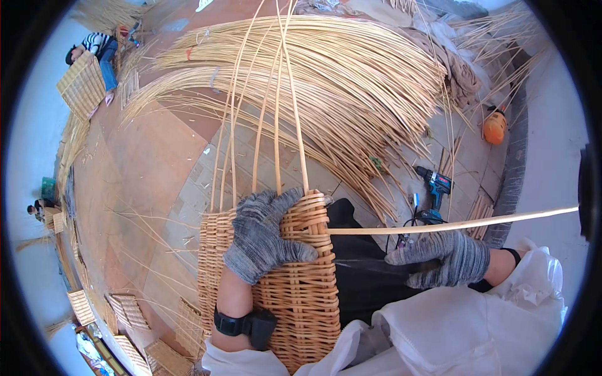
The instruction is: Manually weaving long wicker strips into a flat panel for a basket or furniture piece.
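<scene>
Fingers of the gloved left hand (pixel 258 237) lie spread over the upper part of one wicker panel (pixel 301 301), thumb apart across its face; whether any fingertips clamp behind it, I cannot tell. The gloved right hand (pixel 453 255) has thumb and fingers apart, just below one weaving rod (pixel 451 225) that juts from the panel's right edge; contact is unclear. The panel stands before the person's body, with about six upright rods (pixel 276 125) rising from its top. Weaving a row seems in hand; the next move probably calls for grasping that rod and bending it back among the uprights. Beyond lie one cordless drill (pixel 437 188), one orange rounded object (pixel 495 128) and a great spread of loose rods (pixel 351 69), too many to count; leftward, at least two co-workers (pixel 100 45) and several panels.
</scene>
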`<state>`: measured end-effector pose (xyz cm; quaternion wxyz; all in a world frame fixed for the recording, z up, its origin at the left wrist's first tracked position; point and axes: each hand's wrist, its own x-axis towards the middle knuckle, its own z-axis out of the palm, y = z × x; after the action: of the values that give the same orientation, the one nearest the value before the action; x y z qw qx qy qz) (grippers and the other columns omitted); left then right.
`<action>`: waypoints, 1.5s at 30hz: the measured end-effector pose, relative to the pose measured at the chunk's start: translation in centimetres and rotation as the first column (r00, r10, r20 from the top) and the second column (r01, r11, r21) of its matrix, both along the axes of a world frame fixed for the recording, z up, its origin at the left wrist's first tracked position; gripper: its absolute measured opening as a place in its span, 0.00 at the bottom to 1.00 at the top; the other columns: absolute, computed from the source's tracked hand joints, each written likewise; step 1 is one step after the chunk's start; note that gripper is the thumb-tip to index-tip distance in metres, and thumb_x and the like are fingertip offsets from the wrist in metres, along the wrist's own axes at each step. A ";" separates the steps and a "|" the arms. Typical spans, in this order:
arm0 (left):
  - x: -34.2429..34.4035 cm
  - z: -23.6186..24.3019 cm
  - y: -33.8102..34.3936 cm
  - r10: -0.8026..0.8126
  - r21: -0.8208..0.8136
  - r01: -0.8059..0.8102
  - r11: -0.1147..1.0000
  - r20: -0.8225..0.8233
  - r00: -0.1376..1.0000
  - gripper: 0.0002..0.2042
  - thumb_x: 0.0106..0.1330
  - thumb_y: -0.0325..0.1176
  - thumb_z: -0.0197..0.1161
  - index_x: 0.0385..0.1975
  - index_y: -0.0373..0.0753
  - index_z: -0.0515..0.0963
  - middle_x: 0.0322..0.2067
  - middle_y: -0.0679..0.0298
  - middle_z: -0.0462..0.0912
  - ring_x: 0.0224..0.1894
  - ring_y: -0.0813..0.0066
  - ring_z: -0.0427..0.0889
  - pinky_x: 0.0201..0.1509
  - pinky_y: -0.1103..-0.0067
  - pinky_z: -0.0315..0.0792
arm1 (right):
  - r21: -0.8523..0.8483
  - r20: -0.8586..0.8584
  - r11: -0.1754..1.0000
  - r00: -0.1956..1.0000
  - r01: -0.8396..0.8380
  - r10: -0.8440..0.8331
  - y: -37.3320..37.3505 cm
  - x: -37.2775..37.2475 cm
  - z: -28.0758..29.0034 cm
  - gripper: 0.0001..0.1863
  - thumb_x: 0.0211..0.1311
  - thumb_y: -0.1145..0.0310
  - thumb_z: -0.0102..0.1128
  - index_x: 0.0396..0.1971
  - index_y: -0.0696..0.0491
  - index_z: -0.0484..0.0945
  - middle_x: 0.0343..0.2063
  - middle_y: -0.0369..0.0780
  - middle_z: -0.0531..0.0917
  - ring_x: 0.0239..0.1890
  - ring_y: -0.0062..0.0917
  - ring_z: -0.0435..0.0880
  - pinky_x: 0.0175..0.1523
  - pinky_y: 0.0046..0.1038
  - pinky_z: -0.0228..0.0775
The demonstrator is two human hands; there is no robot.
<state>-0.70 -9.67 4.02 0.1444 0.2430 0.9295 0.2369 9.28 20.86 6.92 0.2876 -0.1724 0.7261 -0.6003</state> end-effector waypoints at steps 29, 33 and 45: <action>-0.6 -0.1 0.1 0.021 -0.113 -0.013 0.994 0.062 0.998 0.48 0.29 0.70 0.63 0.53 0.45 0.69 0.40 0.49 0.74 0.46 0.56 0.73 0.54 0.65 0.59 | 0.569 -0.078 0.723 0.849 -0.393 0.523 -0.9 -10.1 6.8 0.19 0.47 0.72 0.65 0.43 0.52 0.77 0.30 0.37 0.81 0.26 0.24 0.79 0.29 0.24 0.71; -0.5 2.1 0.2 0.018 -0.102 -0.002 0.995 0.159 0.987 0.46 0.30 0.68 0.64 0.52 0.45 0.70 0.38 0.50 0.75 0.44 0.56 0.74 0.51 0.66 0.60 | 0.598 -0.120 0.676 0.786 -0.430 0.606 -2.0 -10.5 6.0 0.18 0.47 0.71 0.65 0.42 0.52 0.77 0.29 0.36 0.81 0.25 0.24 0.79 0.28 0.24 0.71; -0.2 2.0 -0.5 0.031 -0.080 -0.019 0.997 0.151 0.988 0.43 0.34 0.66 0.64 0.52 0.44 0.70 0.36 0.51 0.77 0.42 0.57 0.76 0.48 0.68 0.64 | 0.674 -0.120 0.577 0.702 -0.461 0.702 -4.0 -9.9 3.9 0.17 0.49 0.70 0.62 0.42 0.51 0.77 0.26 0.36 0.81 0.22 0.25 0.78 0.25 0.25 0.70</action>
<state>-0.92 -10.13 5.99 0.2213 0.2066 0.9274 0.2198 -0.66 16.83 10.82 0.3662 -0.4173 0.8157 -0.1624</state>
